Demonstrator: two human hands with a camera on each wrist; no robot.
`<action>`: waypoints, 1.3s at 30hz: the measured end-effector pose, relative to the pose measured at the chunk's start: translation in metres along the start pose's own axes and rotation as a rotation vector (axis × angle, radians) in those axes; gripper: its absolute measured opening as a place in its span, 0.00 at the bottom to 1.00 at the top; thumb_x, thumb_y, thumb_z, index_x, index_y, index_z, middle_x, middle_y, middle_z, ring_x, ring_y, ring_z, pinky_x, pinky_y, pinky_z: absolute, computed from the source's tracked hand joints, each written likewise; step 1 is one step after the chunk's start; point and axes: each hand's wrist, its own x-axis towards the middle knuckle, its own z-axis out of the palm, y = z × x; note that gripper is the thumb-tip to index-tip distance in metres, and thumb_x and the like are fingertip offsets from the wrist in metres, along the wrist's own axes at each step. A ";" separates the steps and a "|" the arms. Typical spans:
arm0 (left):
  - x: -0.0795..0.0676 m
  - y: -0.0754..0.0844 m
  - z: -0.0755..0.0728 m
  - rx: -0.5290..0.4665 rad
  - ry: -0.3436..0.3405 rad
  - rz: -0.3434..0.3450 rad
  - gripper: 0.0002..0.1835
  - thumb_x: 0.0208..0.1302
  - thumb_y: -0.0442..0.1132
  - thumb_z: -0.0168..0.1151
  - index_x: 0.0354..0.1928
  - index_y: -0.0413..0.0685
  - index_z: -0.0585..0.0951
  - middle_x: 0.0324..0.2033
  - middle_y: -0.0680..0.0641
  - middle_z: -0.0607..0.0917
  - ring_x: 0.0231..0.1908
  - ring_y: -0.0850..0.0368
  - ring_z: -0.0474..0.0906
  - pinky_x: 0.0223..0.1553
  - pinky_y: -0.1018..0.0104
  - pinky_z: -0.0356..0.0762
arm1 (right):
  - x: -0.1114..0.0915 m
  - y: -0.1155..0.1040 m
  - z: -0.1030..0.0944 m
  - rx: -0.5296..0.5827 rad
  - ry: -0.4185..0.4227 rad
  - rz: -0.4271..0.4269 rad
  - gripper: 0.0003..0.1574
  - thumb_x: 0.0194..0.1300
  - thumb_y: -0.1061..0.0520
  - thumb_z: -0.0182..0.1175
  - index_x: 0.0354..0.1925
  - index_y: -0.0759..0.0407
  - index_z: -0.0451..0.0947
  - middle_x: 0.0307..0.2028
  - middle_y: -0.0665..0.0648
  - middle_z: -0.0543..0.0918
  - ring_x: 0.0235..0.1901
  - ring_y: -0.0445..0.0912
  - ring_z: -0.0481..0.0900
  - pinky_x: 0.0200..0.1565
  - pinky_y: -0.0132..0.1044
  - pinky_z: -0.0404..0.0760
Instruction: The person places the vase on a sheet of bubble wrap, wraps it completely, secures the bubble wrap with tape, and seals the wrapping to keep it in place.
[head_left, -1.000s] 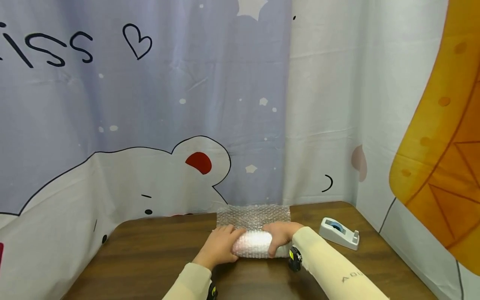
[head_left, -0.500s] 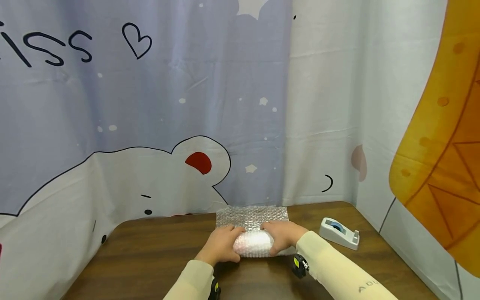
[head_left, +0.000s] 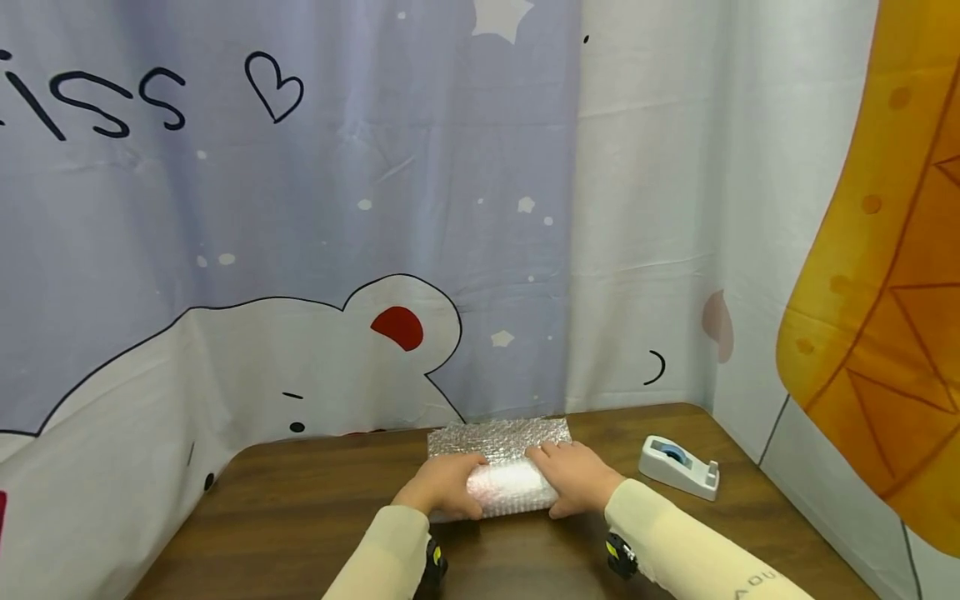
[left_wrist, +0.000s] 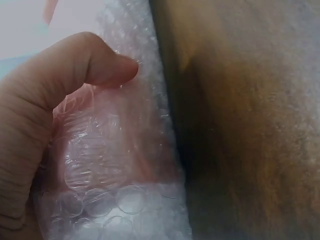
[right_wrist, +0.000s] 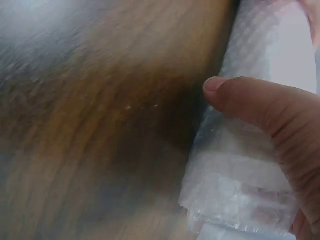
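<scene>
1. The right hand (right_wrist: 285, 117) held a roll of bubble wrap (right_wrist: 230, 175), its thumb lying across the plastic and the thumb's tip reaching the roll's left edge.
2. The roll slanted from the upper right down to the bottom, bright white near its top.
3. At its lower end, the layered plastic edges showed.
4. The brown, wood-grained bench (right_wrist: 100, 125) filled the left side, dark beside the roll and shiny at the upper left corner.

A white tape dispenser (head_left: 678, 469) with a blue roll (head_left: 674, 453) sits on the right of a brown table (head_left: 300, 517), behind which hangs a curtain (head_left: 300, 200) printed with a heart (head_left: 274, 89), stars (head_left: 502, 338), a red patch (head_left: 399, 327) and an orange shape (head_left: 900, 350).
</scene>
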 end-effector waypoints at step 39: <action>-0.019 0.014 0.019 0.375 0.245 0.107 0.42 0.37 0.58 0.84 0.56 0.55 0.75 0.45 0.50 0.81 0.50 0.47 0.80 0.52 0.47 0.77 | 0.025 0.012 0.000 0.566 -0.409 0.173 0.59 0.30 0.52 0.74 0.66 0.61 0.71 0.64 0.57 0.77 0.65 0.51 0.73 0.62 0.42 0.73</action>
